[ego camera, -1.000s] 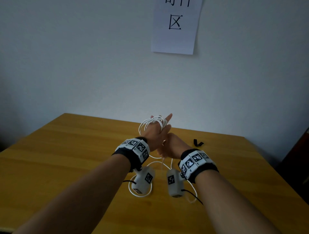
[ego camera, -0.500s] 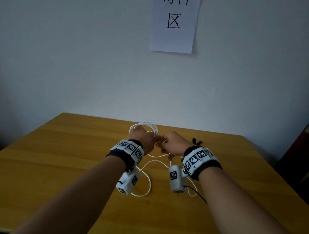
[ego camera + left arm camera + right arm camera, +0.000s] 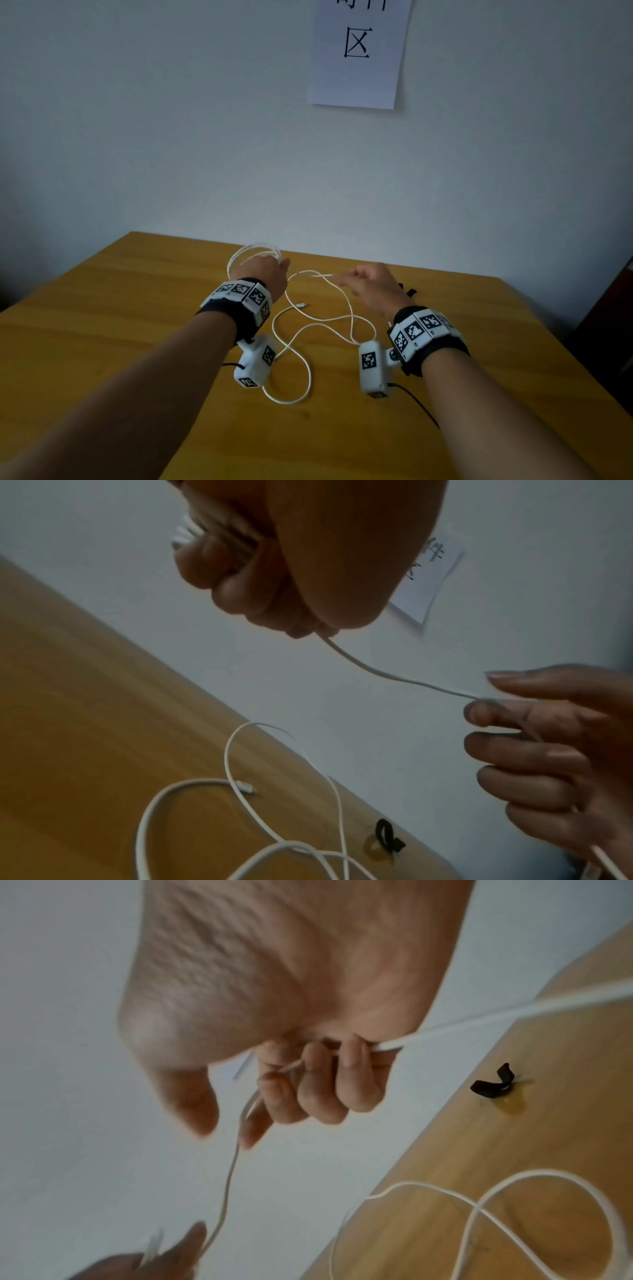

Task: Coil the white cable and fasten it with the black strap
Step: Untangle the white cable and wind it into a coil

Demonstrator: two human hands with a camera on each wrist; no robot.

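Yellow wooden table [image 3: 102, 325]: left hand [image 3: 265, 274] grips thin white cable [image 3: 329, 320] coils, right hand [image 3: 373, 287] pinches its strand; slack loops between; small black strap [image 3: 493, 1085] near far edge.

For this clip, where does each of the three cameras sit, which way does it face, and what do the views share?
Head: on the person's head, facing forward and down at the wooden table and wall; shows both forearms, left hand, right hand.
Left wrist: under the left wrist, facing along the palm toward the wall; left hand grips coiled white cable.
Right wrist: under the right wrist, facing along its curled fingers.
Shared: all three show the cable and black strap.
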